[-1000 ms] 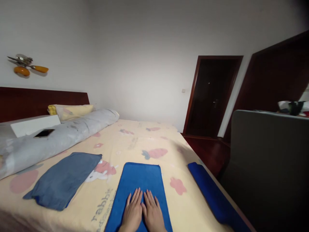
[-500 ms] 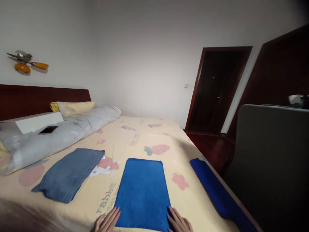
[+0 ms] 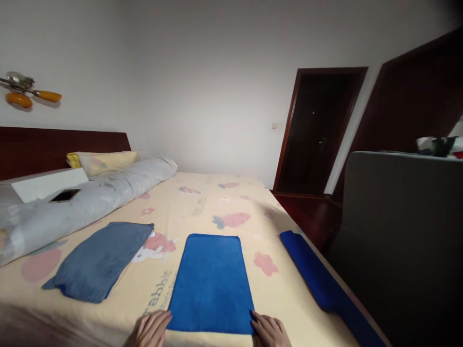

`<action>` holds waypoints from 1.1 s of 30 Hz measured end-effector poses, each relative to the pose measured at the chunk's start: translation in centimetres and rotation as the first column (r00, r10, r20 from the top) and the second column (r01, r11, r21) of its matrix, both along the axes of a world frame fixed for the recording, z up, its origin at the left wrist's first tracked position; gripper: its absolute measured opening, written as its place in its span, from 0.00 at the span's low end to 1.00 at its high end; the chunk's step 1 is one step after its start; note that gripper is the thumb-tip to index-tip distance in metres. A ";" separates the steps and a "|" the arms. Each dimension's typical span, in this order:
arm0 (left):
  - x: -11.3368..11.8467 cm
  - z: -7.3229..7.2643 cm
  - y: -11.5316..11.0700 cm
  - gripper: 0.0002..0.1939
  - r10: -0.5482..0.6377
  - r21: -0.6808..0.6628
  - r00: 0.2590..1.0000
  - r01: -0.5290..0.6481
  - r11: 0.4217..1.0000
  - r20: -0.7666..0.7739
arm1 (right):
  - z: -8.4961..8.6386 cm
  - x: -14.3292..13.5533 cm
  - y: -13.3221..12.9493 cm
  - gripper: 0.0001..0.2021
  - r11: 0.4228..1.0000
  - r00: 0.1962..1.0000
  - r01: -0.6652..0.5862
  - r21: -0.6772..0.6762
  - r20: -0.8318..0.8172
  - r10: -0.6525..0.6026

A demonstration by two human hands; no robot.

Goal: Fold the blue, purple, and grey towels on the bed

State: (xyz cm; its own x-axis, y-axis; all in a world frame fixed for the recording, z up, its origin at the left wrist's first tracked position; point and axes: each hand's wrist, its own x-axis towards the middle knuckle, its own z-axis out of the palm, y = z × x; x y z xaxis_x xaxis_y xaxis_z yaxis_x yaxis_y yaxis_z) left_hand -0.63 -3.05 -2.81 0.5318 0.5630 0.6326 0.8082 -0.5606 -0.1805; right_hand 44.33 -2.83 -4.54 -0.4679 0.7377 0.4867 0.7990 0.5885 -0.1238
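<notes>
A bright blue towel [image 3: 212, 284] lies flat and smooth on the bed, its long sides running away from me. My left hand [image 3: 152, 328] is at its near left corner, fingers curled together over the edge. At the near right corner, my right hand [image 3: 269, 330] has its fingers bent onto the edge in the same way. Both thumbs are hidden under the hands. To the left lies a grey-blue cloth [image 3: 99, 262], slightly rumpled, with bits of blue showing at its lower edge. A darker blue folded cloth [image 3: 311, 277] stretches along the bed's right edge.
The bed [image 3: 231, 202] has a cream printed sheet. A long grey roll of bedding [image 3: 108, 193] carries a phone [image 3: 65, 195], with a white box [image 3: 50, 183] behind it and a pillow [image 3: 104, 163] by the headboard. A dark chair back [image 3: 398, 207] stands at the right.
My fingers have gone from lying straight along the towel's sides to curling at its near corners. The view has turned slightly right.
</notes>
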 end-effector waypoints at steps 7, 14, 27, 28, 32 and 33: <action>0.7 -1.0 0.0 0.17 0.066 -0.054 0.980 -0.057 0.997 0.189 | 0.4 -0.7 -0.6 0.15 0.998 0.997 0.018 -0.060 -0.080 -0.023; 1.0 0.2 1.3 0.10 0.099 -0.244 0.942 -0.019 0.970 0.320 | 3.3 -3.9 -0.7 0.09 0.987 0.899 0.126 -0.101 -0.409 -0.157; 3.4 0.0 5.3 0.12 0.386 -0.378 0.854 -0.250 0.892 0.347 | 3.3 -5.1 3.2 0.12 0.920 0.849 0.345 -0.184 -0.358 -0.389; 3.8 -0.1 5.4 0.12 0.429 -0.389 0.851 -0.300 0.871 0.303 | 3.2 -5.2 3.3 0.13 0.917 0.863 0.368 -0.158 -0.309 -0.399; 5.4 0.0 4.9 0.17 0.560 -0.304 0.808 -0.495 0.814 0.183 | 2.6 -5.4 3.1 0.11 0.897 0.889 0.441 -0.028 -0.124 -0.441; 5.6 0.1 4.7 0.18 0.577 -0.262 0.797 -0.527 0.809 0.179 | 2.5 -5.5 3.1 0.11 0.885 0.879 0.465 -0.007 -0.114 -0.463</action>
